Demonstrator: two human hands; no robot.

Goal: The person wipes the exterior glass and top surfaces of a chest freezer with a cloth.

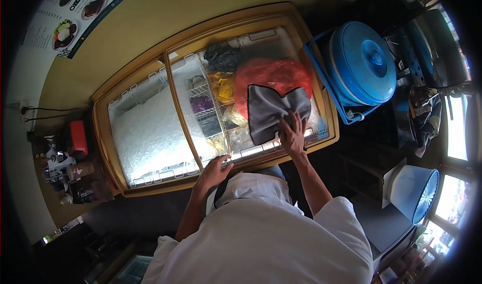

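Observation:
A chest freezer (124, 188) with a sliding glass top and a yellowish-brown frame stands before me. My right hand (293, 135) presses on a grey cloth (265, 112) with dark edging, which lies spread and slightly rumpled over the right glass pane. At the front rim, near the middle divider (180, 114), my left hand (214, 173) rests with thumb and fingers apart and no loose thing in it. Through the glass, a red plastic bag (263, 73) shows partly behind the cloth. Frosty ice (154, 133) fills much of the left side.
A blue lidded drink cooler (357, 65) stands at the freezer's right end. Beyond the left end are a red box (78, 138) and small appliances. Wire baskets (205, 112) inside hold several bags. A white, blue-rimmed container (410, 191) sits on a dark surface at right.

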